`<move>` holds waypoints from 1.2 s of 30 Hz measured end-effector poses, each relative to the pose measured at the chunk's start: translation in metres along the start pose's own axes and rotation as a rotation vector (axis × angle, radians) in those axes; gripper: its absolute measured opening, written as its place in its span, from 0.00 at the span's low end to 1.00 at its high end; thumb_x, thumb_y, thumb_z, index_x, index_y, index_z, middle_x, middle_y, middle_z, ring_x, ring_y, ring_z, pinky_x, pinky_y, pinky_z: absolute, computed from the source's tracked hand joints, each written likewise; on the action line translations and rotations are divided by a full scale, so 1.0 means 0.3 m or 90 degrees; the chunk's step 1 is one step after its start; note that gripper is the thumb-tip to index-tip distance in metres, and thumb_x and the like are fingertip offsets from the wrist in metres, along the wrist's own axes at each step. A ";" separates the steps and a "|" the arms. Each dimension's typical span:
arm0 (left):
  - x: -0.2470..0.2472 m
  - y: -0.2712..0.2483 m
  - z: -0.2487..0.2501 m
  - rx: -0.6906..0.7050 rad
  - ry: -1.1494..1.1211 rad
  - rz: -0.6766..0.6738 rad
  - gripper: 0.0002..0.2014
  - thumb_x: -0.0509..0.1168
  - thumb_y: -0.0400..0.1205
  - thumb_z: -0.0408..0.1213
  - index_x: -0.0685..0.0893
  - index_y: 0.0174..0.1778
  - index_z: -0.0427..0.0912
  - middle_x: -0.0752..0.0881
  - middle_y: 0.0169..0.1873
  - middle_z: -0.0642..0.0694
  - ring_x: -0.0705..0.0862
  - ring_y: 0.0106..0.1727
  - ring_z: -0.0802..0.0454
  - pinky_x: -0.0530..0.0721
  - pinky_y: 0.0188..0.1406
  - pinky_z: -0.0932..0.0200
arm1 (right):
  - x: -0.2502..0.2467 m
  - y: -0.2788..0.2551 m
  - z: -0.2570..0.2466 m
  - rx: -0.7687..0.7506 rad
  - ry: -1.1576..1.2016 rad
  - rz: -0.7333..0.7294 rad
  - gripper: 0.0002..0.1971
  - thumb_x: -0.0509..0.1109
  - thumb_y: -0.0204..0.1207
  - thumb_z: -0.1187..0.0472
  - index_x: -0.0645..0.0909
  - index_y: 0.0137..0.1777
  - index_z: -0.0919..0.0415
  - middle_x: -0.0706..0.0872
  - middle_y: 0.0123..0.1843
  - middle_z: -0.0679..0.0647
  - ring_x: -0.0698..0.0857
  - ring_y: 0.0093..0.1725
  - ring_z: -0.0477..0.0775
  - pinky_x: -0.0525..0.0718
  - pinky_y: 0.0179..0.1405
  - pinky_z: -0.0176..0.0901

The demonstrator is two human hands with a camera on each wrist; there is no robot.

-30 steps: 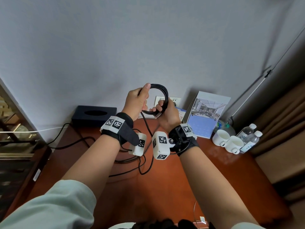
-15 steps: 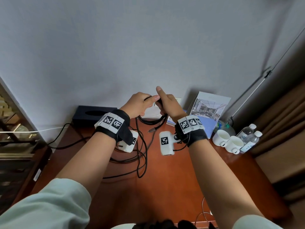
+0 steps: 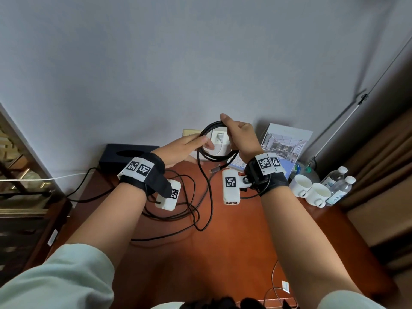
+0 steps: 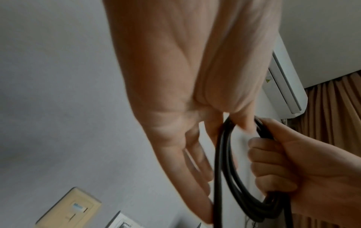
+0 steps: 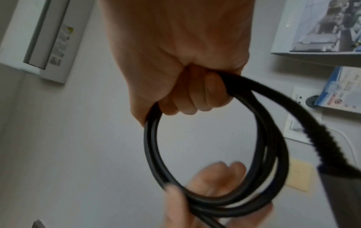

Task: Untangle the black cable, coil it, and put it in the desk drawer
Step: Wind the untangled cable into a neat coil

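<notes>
The black cable (image 3: pixel 201 133) is partly wound into a small coil held up in front of the wall. My right hand (image 3: pixel 239 139) grips the coil's right side, fingers curled round the strands (image 5: pixel 152 146). My left hand (image 3: pixel 201 142) is at the coil's left side; the strand (image 4: pixel 220 169) runs between its thumb and straight fingers (image 5: pixel 215 174). From there the rest of the cable (image 3: pixel 208 186) hangs down to loose loops (image 3: pixel 194 211) on the desk. A connector end (image 3: pixel 215 171) dangles under the coil. No drawer is in view.
The red-brown desk (image 3: pixel 234 241) carries a black tissue box (image 3: pixel 124 153) at the back left. At the back right stand a brochure (image 3: pixel 287 143), two white cups (image 3: pixel 312 190) and water bottles (image 3: pixel 338 184). A wall socket (image 3: pixel 219 138) sits behind the coil. A thin white cable (image 3: pixel 276 286) lies front right.
Both hands have risen. The coil, which hung below the hands half a second ago, now stands upright in the right hand, and the left hand has slid to its left side.
</notes>
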State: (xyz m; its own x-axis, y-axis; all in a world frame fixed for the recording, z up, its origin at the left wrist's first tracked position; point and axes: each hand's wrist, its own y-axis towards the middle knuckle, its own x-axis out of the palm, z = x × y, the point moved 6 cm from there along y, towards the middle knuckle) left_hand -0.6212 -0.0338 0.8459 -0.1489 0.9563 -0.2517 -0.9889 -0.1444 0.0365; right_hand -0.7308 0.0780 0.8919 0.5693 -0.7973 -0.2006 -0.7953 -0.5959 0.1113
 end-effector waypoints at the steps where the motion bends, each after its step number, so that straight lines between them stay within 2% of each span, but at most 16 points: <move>1: 0.000 -0.002 -0.016 -0.018 -0.008 -0.017 0.17 0.53 0.89 0.42 0.80 0.65 0.36 0.83 0.63 0.48 0.82 0.62 0.59 0.86 0.53 0.60 | -0.012 -0.001 -0.009 -0.013 0.006 0.013 0.29 0.71 0.76 0.44 0.58 0.22 0.52 0.58 0.23 0.52 0.57 0.21 0.51 0.58 0.20 0.38; 4: -0.010 -0.002 -0.063 -0.048 0.016 -0.038 0.15 0.58 0.87 0.34 0.79 0.67 0.34 0.84 0.63 0.40 0.84 0.60 0.47 0.86 0.57 0.52 | -0.044 -0.001 -0.029 -0.044 0.022 0.044 0.30 0.71 0.76 0.45 0.58 0.22 0.53 0.57 0.22 0.51 0.57 0.21 0.50 0.59 0.25 0.41; 6: -0.011 -0.001 -0.074 -0.035 0.069 -0.023 0.14 0.62 0.85 0.34 0.81 0.66 0.38 0.86 0.59 0.39 0.86 0.58 0.46 0.84 0.62 0.51 | -0.056 -0.002 -0.038 -0.052 0.044 0.061 0.30 0.72 0.76 0.45 0.57 0.22 0.53 0.56 0.24 0.53 0.56 0.23 0.50 0.57 0.26 0.44; 9: 0.003 0.000 -0.069 -0.007 0.071 0.007 0.15 0.63 0.85 0.34 0.82 0.68 0.45 0.87 0.60 0.46 0.85 0.60 0.54 0.80 0.66 0.61 | -0.063 -0.001 -0.046 -0.051 0.096 0.094 0.29 0.70 0.77 0.46 0.56 0.23 0.53 0.56 0.25 0.54 0.55 0.23 0.51 0.55 0.25 0.44; 12: 0.021 -0.004 -0.072 0.022 0.002 0.047 0.19 0.61 0.84 0.25 0.80 0.69 0.45 0.85 0.64 0.49 0.82 0.64 0.64 0.76 0.63 0.73 | -0.073 0.000 -0.036 -0.030 0.190 0.146 0.28 0.68 0.79 0.46 0.59 0.23 0.53 0.59 0.22 0.52 0.56 0.21 0.50 0.56 0.21 0.37; 14: 0.051 -0.009 -0.080 0.018 -0.096 0.036 0.21 0.59 0.83 0.21 0.79 0.70 0.41 0.84 0.65 0.47 0.81 0.66 0.59 0.76 0.65 0.68 | -0.073 0.000 -0.024 -0.014 0.287 0.173 0.27 0.66 0.80 0.47 0.60 0.22 0.51 0.59 0.19 0.48 0.56 0.19 0.48 0.54 0.20 0.36; 17: 0.087 0.004 -0.084 0.000 -0.195 0.028 0.16 0.61 0.86 0.33 0.80 0.70 0.39 0.82 0.68 0.48 0.79 0.70 0.53 0.72 0.75 0.51 | -0.059 -0.014 -0.014 0.007 0.388 0.208 0.27 0.64 0.82 0.48 0.61 0.23 0.52 0.59 0.17 0.46 0.56 0.17 0.47 0.55 0.21 0.38; 19: 0.097 0.016 -0.071 -0.009 -0.275 0.035 0.18 0.58 0.87 0.37 0.77 0.72 0.37 0.81 0.69 0.45 0.78 0.72 0.49 0.69 0.77 0.44 | -0.049 -0.020 -0.004 0.022 0.429 0.224 0.27 0.63 0.83 0.47 0.61 0.23 0.53 0.61 0.17 0.46 0.59 0.16 0.47 0.58 0.20 0.38; 22: 0.104 0.024 -0.038 0.007 -0.367 0.024 0.18 0.58 0.87 0.32 0.75 0.72 0.34 0.80 0.70 0.40 0.77 0.73 0.44 0.68 0.78 0.41 | -0.037 -0.019 0.019 0.044 0.478 0.239 0.26 0.62 0.83 0.45 0.61 0.25 0.54 0.61 0.18 0.47 0.61 0.16 0.48 0.62 0.20 0.38; 24: 0.114 0.031 -0.010 0.016 -0.405 0.007 0.19 0.60 0.84 0.28 0.74 0.72 0.37 0.80 0.68 0.39 0.77 0.71 0.42 0.69 0.76 0.41 | -0.022 -0.020 0.034 0.058 0.504 0.240 0.26 0.62 0.83 0.45 0.61 0.26 0.55 0.61 0.18 0.47 0.61 0.16 0.48 0.63 0.19 0.36; 26: 0.120 0.040 0.011 0.010 -0.482 0.015 0.22 0.59 0.84 0.28 0.71 0.75 0.41 0.78 0.71 0.40 0.78 0.70 0.37 0.72 0.73 0.39 | -0.001 -0.024 0.047 0.074 0.532 0.232 0.26 0.61 0.83 0.45 0.61 0.26 0.55 0.60 0.17 0.48 0.61 0.16 0.49 0.66 0.18 0.34; 28: 0.113 0.046 0.027 0.017 -0.543 0.042 0.16 0.57 0.86 0.33 0.75 0.71 0.43 0.76 0.73 0.43 0.77 0.70 0.33 0.74 0.70 0.36 | 0.018 -0.031 0.058 0.091 0.557 0.223 0.26 0.61 0.83 0.43 0.61 0.26 0.55 0.61 0.16 0.48 0.64 0.15 0.49 0.67 0.18 0.34; 31: 0.105 0.049 0.042 0.037 -0.515 0.062 0.11 0.53 0.89 0.39 0.79 0.57 0.42 0.76 0.73 0.42 0.80 0.66 0.35 0.83 0.61 0.41 | 0.038 -0.037 0.082 0.115 0.567 0.213 0.28 0.61 0.81 0.40 0.62 0.23 0.55 0.63 0.16 0.48 0.66 0.16 0.49 0.68 0.20 0.36; 33: 0.101 0.054 0.039 0.043 -0.496 0.081 0.14 0.51 0.90 0.39 0.81 0.46 0.42 0.82 0.66 0.39 0.83 0.60 0.37 0.84 0.58 0.44 | 0.048 -0.035 0.094 0.124 0.577 0.202 0.29 0.60 0.81 0.39 0.61 0.23 0.54 0.62 0.16 0.48 0.65 0.17 0.49 0.66 0.22 0.37; 36: 0.087 0.057 0.028 0.040 -0.504 0.138 0.16 0.51 0.90 0.39 0.77 0.39 0.40 0.86 0.45 0.39 0.85 0.51 0.40 0.84 0.58 0.46 | 0.067 -0.029 0.105 0.132 0.604 0.182 0.29 0.59 0.82 0.40 0.57 0.24 0.53 0.59 0.16 0.47 0.60 0.16 0.47 0.65 0.19 0.35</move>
State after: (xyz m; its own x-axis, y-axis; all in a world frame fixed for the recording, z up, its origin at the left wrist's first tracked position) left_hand -0.6421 -0.0090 0.8482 -0.2696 0.8084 0.5233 -0.9330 -0.3538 0.0657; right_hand -0.7190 0.0702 0.8562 0.2107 -0.7081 0.6739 -0.8965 -0.4148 -0.1555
